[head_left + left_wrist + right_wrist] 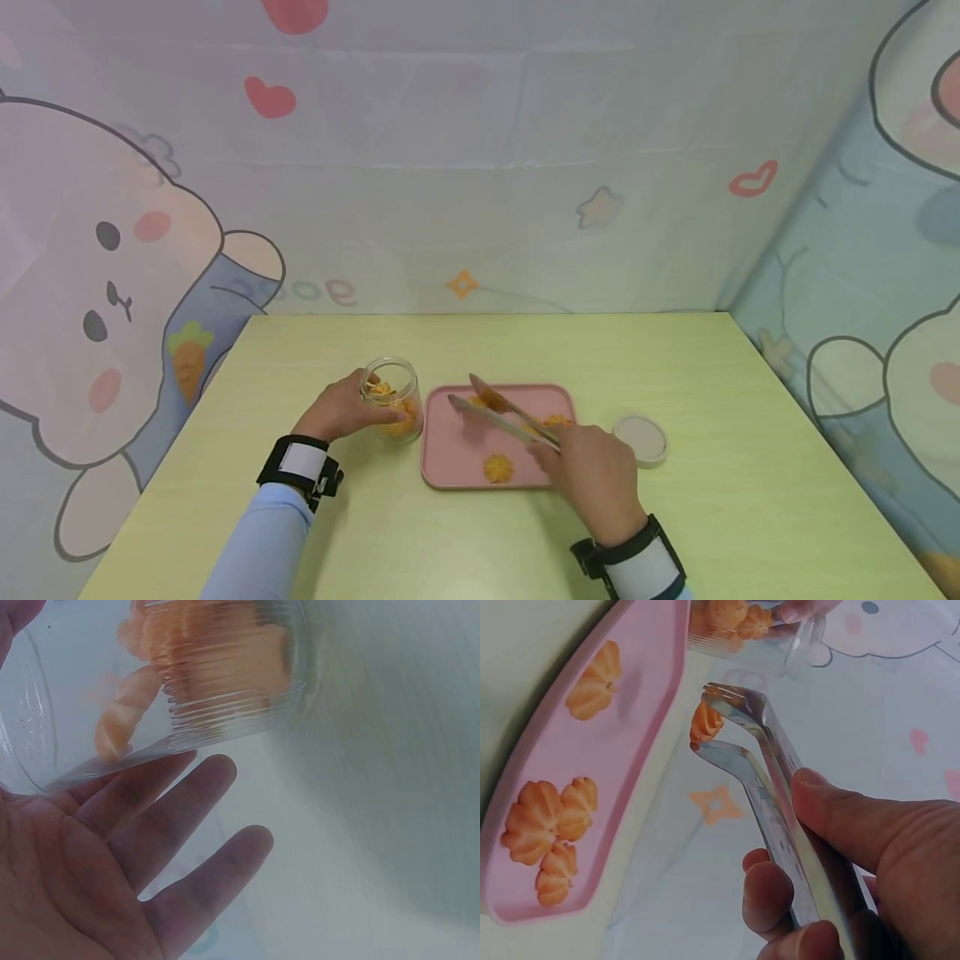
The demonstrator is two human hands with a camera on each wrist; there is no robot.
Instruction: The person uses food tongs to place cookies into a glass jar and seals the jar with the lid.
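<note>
Cartoon-printed cloth backs a pale table as tongs pinch a cookie

And look at the right hand: fingers and thumb wrapped around the metal tongs, their tips nearly together, that ridged orange cookie caught between them! Over on the left, the left hand has the clear jar between thumb and fingers, several fingers splayed almost straight. Cookies in the jar pile up inside, and it's right beside the pink tray. Four more cookies lie on that tray, three clustered, one apart. Just off its right side, a round pale lid rests flat on the table!
</note>
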